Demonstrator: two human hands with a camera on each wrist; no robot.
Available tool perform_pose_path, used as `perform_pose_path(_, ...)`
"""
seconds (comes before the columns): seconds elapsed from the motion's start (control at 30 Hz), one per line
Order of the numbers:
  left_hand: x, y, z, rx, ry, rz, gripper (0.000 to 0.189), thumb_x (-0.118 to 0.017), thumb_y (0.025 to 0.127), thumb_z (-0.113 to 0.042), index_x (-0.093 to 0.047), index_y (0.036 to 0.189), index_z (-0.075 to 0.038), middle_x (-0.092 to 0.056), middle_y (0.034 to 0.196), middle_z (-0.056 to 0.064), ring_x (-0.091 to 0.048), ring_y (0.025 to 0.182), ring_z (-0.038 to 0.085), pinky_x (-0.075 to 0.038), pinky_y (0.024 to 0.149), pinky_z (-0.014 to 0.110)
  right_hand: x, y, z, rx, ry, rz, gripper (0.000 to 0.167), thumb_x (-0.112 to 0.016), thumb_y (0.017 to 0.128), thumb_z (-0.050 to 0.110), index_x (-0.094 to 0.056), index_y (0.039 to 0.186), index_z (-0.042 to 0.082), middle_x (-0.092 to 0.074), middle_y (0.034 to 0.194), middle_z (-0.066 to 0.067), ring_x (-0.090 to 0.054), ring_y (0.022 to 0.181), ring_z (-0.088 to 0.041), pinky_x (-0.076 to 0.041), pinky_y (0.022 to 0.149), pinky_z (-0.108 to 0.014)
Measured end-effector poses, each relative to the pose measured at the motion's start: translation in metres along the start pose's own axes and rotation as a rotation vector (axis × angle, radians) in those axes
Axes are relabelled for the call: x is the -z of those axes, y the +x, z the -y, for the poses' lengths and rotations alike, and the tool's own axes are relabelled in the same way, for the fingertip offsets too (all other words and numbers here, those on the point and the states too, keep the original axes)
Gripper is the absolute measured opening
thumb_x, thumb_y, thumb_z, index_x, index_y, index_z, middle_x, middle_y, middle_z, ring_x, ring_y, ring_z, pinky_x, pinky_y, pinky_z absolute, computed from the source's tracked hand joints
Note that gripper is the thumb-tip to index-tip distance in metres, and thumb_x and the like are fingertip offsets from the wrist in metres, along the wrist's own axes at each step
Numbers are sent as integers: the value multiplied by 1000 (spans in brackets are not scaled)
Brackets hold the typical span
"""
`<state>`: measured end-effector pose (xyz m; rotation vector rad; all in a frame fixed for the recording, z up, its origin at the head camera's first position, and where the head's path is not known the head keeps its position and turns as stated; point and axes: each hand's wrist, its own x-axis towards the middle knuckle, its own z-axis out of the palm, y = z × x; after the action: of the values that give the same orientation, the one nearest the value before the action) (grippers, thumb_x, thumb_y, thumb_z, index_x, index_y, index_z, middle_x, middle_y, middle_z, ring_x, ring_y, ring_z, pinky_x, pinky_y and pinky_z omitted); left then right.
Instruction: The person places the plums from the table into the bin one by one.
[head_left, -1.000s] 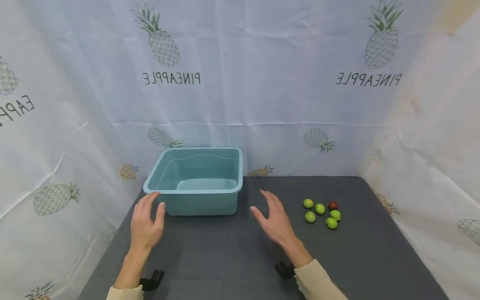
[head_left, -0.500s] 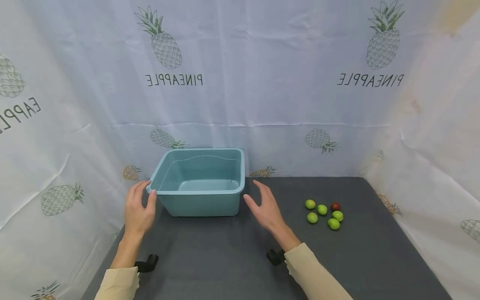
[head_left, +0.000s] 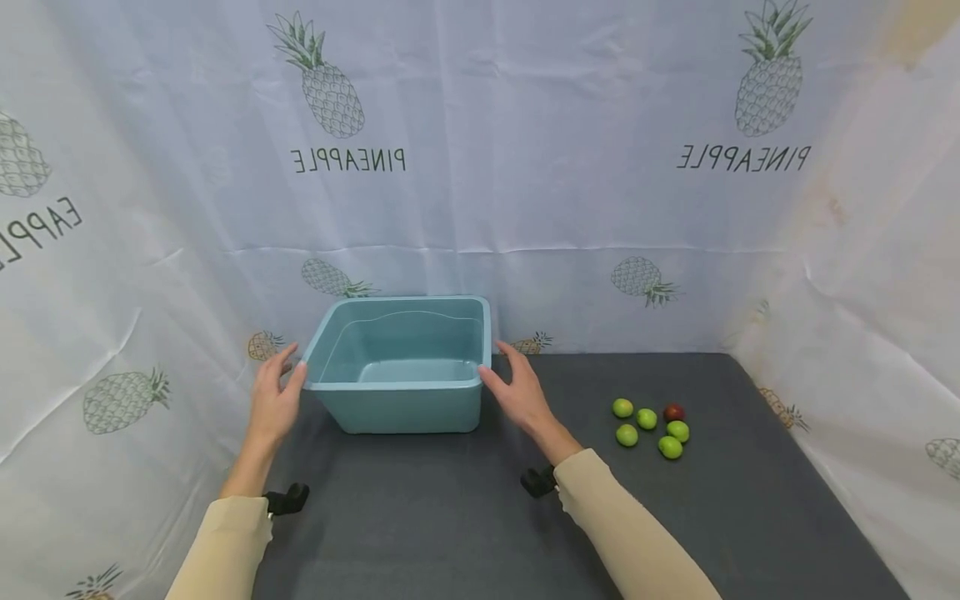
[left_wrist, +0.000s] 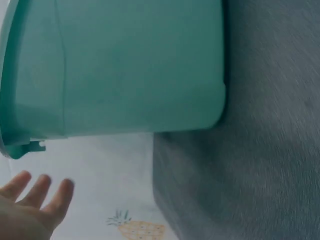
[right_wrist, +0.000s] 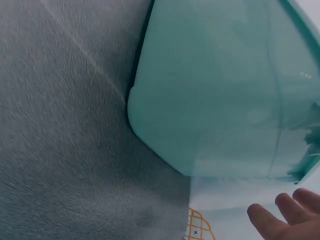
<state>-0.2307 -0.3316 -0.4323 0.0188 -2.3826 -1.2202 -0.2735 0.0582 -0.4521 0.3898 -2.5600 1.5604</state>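
A light blue plastic basin (head_left: 397, 410) stands upright on the dark table, with nothing visible inside. My left hand (head_left: 272, 402) is beside its left rim, thumb close to the front left corner. My right hand (head_left: 521, 396) is at the opposite side, its thumb near or against the front right corner; contact is unclear. Both hands have relaxed, spread fingers and hold nothing. In the left wrist view, the fingers (left_wrist: 59, 202) are apart from the basin's wall (left_wrist: 135, 65). A gap also separates the fingers (right_wrist: 267, 222) from the wall (right_wrist: 210, 100) in the right wrist view.
Several small round green fruits (head_left: 647, 419) and one dark red fruit (head_left: 673, 412) lie on the table (head_left: 420, 517) to the right. White cloth (head_left: 570, 200) printed with pineapples hangs behind the basin and along both sides.
Both hands have moved forward to the basin's sides; the left also shifted left. The right hand came leftward to the right rim. Basin and fruits stay put; the view has shifted slightly.
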Motion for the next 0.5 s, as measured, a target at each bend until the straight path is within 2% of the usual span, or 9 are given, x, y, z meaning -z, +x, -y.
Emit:
perform_pose_path(0.1, 2, 7, 3, 16, -39, 84, 58, -41, 110, -33, -28, 160, -6, -25, 158, 30, -30, 141, 55, -27, 107, 70, -2, 9, 0, 3, 29, 13, 71, -57, 100, 53, -37, 158, 17, -35, 161, -11, -38, 143, -36, -34, 109, -61)
perform_pose_path(0.27, 0, 16, 10, 67, -118, 219, 63, -41, 111, -34, -16, 164, -11, -13, 165, 27, -17, 148, 53, -21, 110, 70, -7, 18, -3, -8, 134, 68, 71, -58, 100, 50, -33, 159, 20, -32, 162, -10, -34, 146, -37, -34, 108, -61)
perform_pose_path(0.37, -4, 22, 12, 119, -192, 269, 62, -38, 111, -32, -13, 164, -13, -7, 168, 23, -17, 148, 52, -26, 108, 70, -9, 21, -4, -44, 230, 100, 69, -60, 101, 44, -30, 160, 23, -31, 163, -11, -32, 148, -35, -34, 110, -60)
perform_pose_path(0.5, -7, 28, 14, 193, -300, 296, 58, -34, 112, -27, -14, 164, -12, -4, 169, 20, -19, 147, 54, -30, 106, 70, -12, 22, -5, -84, 372, 153, 69, -59, 103, 38, -24, 161, 26, -28, 163, -17, -34, 147, -35, -33, 111, -60)
